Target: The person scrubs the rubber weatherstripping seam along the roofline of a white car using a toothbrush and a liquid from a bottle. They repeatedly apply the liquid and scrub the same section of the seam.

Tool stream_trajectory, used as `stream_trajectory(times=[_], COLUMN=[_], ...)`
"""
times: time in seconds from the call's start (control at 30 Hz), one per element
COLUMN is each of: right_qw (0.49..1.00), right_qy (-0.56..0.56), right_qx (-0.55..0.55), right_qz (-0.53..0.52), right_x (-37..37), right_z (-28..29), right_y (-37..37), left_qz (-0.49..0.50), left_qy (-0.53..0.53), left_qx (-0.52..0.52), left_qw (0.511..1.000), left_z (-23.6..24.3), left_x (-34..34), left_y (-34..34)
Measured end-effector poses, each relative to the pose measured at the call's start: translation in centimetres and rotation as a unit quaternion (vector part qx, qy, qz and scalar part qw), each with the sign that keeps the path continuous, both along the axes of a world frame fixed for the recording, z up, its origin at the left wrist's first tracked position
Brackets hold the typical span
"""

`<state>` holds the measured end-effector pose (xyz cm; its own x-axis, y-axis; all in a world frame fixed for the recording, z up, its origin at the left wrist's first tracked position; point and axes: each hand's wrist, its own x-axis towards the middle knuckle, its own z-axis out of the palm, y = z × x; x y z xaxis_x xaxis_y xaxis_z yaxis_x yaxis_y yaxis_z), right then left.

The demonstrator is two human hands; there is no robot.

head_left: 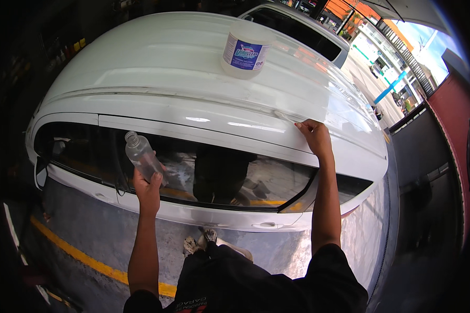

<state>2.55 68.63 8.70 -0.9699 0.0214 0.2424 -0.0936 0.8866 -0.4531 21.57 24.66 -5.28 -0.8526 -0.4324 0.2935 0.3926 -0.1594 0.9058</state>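
My left hand is closed round a clear plastic bottle. The bottle has no cap on its threaded neck and leans in front of the dark side window. At the roof edge of the white car, my right hand pinches a thin pale stick-like thing. Its far end lies over the roof groove, and its exact kind is too small to make out. Farther off on the roof stands a big translucent jug with a blue and white label.
Behind the white car is a second, grey vehicle. A yellow line runs over the grey floor beside my feet. To the right rises a dark red and grey wall, with a bright street beyond.
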Motion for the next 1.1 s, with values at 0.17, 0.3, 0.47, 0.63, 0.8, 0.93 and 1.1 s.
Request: stream_trajectory(times=[0.17, 0.3, 0.47, 0.63, 0.8, 0.93, 1.1], right_qw=[0.998, 0.995, 0.999, 0.988, 0.963, 0.955, 0.978], right_qy=[-0.025, 0.042, -0.011, 0.083, 0.138, 0.122, 0.071], right_qx=[0.035, 0.026, 0.048, 0.123, 0.168, 0.189, 0.156], right_qz=[0.046, 0.083, 0.002, 0.034, 0.162, 0.191, 0.117], right_x=[-1.9, -2.7, -0.8, -0.7, -2.3, -3.1, -1.5], right_z=[0.9, 1.2, 1.5, 0.5, 0.0, -0.3, -0.3], right_y=[-11.6, -18.9, -16.4, -16.8, -29.1, -36.0, -31.2], left_qz=[0.069, 0.128, 0.222, 0.277, 0.305, 0.334, 0.35], left_qy=[-0.03, 0.036, 0.069, -0.024, -0.029, -0.03, -0.065], left_qx=[-0.082, -0.113, -0.215, -0.302, -0.353, -0.362, -0.322], left_qw=[0.994, 0.985, 0.948, 0.912, 0.884, 0.87, 0.877], left_z=[5.4, 8.5, 9.9, 9.7, 8.3, 7.7, 7.3], left_x=[-3.5, -9.8, -16.6, -20.0, -21.9, -22.2, -20.7], left_y=[-3.5, -6.4, -14.9, -18.7, -20.0, -19.2, -20.4])
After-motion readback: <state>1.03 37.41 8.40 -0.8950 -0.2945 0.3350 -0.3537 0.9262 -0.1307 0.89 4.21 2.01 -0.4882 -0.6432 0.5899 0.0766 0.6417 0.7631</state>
